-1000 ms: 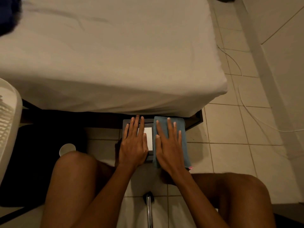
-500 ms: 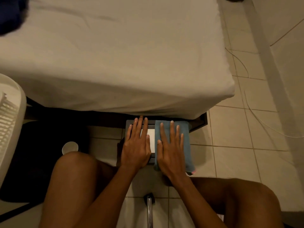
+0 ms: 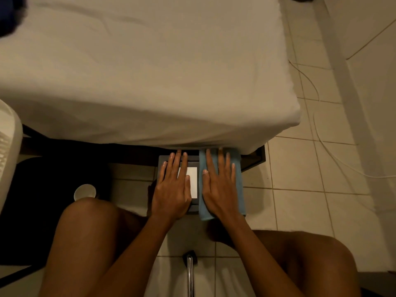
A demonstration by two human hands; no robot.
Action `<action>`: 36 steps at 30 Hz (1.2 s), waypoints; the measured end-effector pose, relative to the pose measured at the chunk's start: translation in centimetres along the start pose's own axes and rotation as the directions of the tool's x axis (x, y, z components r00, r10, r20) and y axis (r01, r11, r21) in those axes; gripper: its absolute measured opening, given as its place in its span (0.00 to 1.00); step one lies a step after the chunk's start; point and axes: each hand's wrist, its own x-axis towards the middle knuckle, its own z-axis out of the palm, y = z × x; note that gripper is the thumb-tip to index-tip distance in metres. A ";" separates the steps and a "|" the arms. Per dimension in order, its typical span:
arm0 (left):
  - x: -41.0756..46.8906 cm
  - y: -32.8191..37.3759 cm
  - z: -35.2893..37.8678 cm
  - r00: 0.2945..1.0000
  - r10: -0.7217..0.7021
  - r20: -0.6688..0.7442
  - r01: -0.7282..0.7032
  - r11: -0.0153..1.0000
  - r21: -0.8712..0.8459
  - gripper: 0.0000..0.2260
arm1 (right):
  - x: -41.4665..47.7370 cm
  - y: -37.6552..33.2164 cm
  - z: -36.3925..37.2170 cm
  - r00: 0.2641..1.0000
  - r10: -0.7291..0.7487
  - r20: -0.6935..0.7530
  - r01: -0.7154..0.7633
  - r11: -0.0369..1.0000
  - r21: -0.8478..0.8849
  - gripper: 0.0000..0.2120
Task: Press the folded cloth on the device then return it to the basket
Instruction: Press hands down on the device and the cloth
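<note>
Hands (image 3: 220,189) flat on cloth (image 3: 239,181), unchanged.

White-sheeted bed (image 3: 145,78) over dim beige tiled floor (image 3: 300,168).

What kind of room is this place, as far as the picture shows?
Probably a bedroom: a bed under a white sheet fills the view, the floor is tiled, and a white laundry basket stands at the left edge.

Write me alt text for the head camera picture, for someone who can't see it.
Seen from above, a seated person presses the right hand flat on a folded blue cloth lying on a dark device, the left hand flat beside it. A bed with a white sheet fills the top; a white basket shows at the left edge, on a tiled floor.
</note>
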 end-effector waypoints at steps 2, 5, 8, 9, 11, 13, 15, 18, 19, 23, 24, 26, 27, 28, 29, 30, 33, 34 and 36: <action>0.1 0.0 0.0 1.000 -0.006 -0.003 0.006 1.000 -0.005 0.26 | 0.8 -0.1 -0.1 1.000 0.007 -0.021 -0.007 1.000 -0.006 0.27; 0.0 0.2 -0.1 1.000 -0.004 0.008 0.004 1.000 -0.022 0.26 | -1.4 -0.2 0.3 0.999 0.021 -0.039 -0.020 1.000 0.011 0.28; 0.1 0.0 -0.1 1.000 -0.010 0.012 0.011 0.999 -0.030 0.26 | -2.4 0.0 0.5 1.000 0.003 -0.011 -0.003 1.000 0.009 0.28; 0.1 0.0 -0.1 1.000 -0.008 0.016 0.008 1.000 -0.026 0.27 | -1.7 0.2 0.4 1.000 0.003 -0.008 -0.003 1.000 0.001 0.28; 0.1 0.1 -0.1 1.000 0.000 0.003 0.000 1.000 -0.014 0.27 | 0.4 0.4 0.0 1.000 0.022 -0.011 -0.022 1.000 -0.016 0.27; 0.1 0.0 -0.2 1.000 0.008 -0.013 -0.008 1.000 -0.014 0.26 | 0.3 0.1 -0.1 0.998 0.046 -0.035 -0.046 0.999 -0.014 0.27; 0.0 0.0 -0.2 1.000 0.012 -0.009 -0.012 0.999 -0.033 0.26 | -1.7 -0.4 0.4 0.998 0.051 -0.042 -0.051 0.999 0.001 0.28; 0.0 0.0 0.0 1.000 0.008 0.007 -0.008 0.999 -0.034 0.27 | -2.5 0.0 0.5 0.999 0.031 -0.020 -0.031 0.999 0.021 0.28; 0.1 0.0 0.0 1.000 0.010 0.008 -0.010 1.000 -0.027 0.27 | -1.7 0.3 0.3 1.000 0.025 -0.013 -0.025 1.000 0.009 0.28; 0.2 0.1 0.0 1.000 0.010 0.005 -0.010 1.000 0.008 0.27 | 0.0 0.1 -0.3 0.998 0.045 -0.033 -0.045 0.999 -0.021 0.28; 0.1 0.1 -0.1 1.000 0.008 0.005 -0.008 1.000 0.005 0.27 | -1.0 -0.1 0.0 0.998 0.053 -0.033 -0.053 0.998 -0.014 0.28; 0.1 0.1 -0.1 1.000 0.011 0.005 -0.011 1.000 0.010 0.27 | -2.8 -0.4 0.4 0.999 0.039 -0.021 -0.039 0.999 0.003 0.28; 0.1 0.1 -0.1 1.000 0.009 0.001 -0.009 1.000 0.014 0.27 | -2.6 -0.1 0.5 1.000 0.020 -0.011 -0.020 1.000 0.013 0.28; 0.2 0.1 -0.2 1.000 0.012 0.002 -0.012 1.000 0.018 0.27 | -1.9 0.3 0.5 1.000 0.003 -0.004 -0.003 1.000 0.015 0.28; 0.2 0.1 -0.2 1.000 0.016 0.007 -0.016 1.000 0.022 0.27 | -1.0 0.7 0.3 1.000 -0.009 0.003 0.009 1.000 -0.002 0.28; 0.1 0.1 -0.1 1.000 0.015 0.009 -0.015 1.000 0.026 0.27 | -0.1 0.9 0.0 1.000 -0.014 0.006 0.014 1.000 -0.018 0.28; 0.2 0.1 -0.2 1.000 0.003 0.011 -0.004 0.999 0.034 0.27 | -0.5 0.5 -0.4 0.999 0.029 -0.017 -0.029 1.000 0.000 0.27; 0.1 0.1 -0.2 1.000 0.005 0.015 -0.006 1.000 0.031 0.27 | -1.7 0.1 -0.1 0.999 0.040 -0.019 -0.040 0.999 0.000 0.28; 0.1 0.2 -0.2 1.000 0.008 0.010 -0.008 1.000 0.027 0.27 | -3.6 -0.3 0.4 0.999 0.030 -0.012 -0.030 1.000 0.008 0.28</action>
